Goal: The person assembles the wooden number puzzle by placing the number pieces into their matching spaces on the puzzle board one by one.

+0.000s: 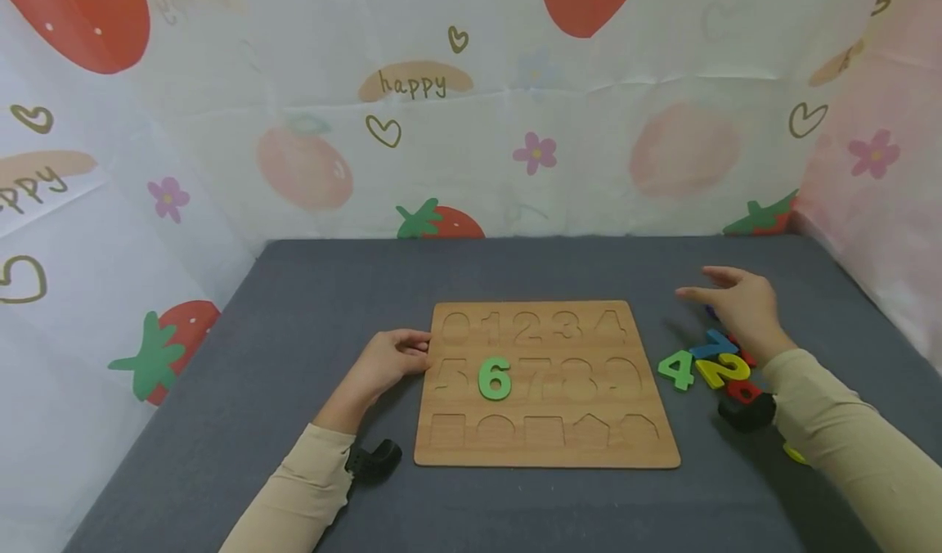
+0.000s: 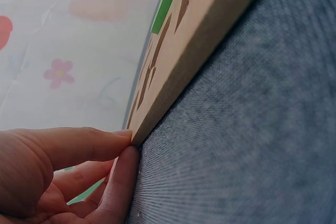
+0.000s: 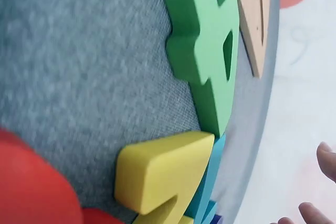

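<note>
A wooden number board (image 1: 471,451) lies flat, cut with digit and shape recesses. My left hand (image 1: 386,362) pinches its left edge between thumb (image 2: 100,142) and fingers. On the second row of the board sits a green number 6 (image 1: 495,379), standing proud of the surface. My right hand (image 1: 746,307) hovers over the loose numbers at the right, thumb and fingers apart and holding nothing. Beneath and beside it are a green 4 (image 3: 207,40), a yellow 2 (image 1: 724,370), a blue piece (image 1: 712,344) and red pieces, partly covered by one another or the arm.
A purple piece (image 1: 710,312) shows behind the right hand, and a yellow one (image 1: 796,453) peeks out beside the right sleeve. Grey cloth (image 1: 353,283) covers the table. A strawberry-print curtain (image 1: 471,152) stands round its back and sides.
</note>
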Demonstrator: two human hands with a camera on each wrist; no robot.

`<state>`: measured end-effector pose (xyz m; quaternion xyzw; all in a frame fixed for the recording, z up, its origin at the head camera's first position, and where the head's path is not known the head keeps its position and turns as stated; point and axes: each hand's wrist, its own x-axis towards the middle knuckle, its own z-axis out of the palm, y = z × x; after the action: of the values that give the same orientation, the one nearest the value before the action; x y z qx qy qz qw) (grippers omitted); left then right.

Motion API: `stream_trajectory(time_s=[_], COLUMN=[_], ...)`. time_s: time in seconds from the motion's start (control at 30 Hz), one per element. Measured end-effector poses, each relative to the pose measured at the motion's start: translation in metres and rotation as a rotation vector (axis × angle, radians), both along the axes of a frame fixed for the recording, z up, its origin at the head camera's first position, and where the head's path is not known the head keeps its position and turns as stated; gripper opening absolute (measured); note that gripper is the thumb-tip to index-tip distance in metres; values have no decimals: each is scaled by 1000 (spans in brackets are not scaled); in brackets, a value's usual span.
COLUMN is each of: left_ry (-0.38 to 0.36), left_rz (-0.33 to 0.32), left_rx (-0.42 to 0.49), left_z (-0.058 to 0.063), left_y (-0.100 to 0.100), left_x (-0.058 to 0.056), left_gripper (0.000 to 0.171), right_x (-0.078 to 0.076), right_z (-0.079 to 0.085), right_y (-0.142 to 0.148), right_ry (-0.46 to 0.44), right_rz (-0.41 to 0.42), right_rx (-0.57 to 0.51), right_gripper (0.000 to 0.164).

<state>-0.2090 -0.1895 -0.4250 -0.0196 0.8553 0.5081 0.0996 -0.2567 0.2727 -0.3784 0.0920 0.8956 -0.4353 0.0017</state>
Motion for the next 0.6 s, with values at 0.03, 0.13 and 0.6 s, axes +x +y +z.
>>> stream_trajectory(time_s=[0.03,0.13,0.6], left_ry=[1,-1,0], left_rz=[-1,0,4], left_rx=[0,0,0], left_z=[0,0,-1], left_y=[0,-1,-1], left_x=[0,0,0], left_gripper=[46,46,46], right_x=[0,-4,-9], right_z=[0,-2,-5], right_y=[1,5,24], right_ry=[-5,-25,-101], right_rz=[-12,-59,-150], right_rx=[-4,-7,-27], right_gripper=[92,92,84])
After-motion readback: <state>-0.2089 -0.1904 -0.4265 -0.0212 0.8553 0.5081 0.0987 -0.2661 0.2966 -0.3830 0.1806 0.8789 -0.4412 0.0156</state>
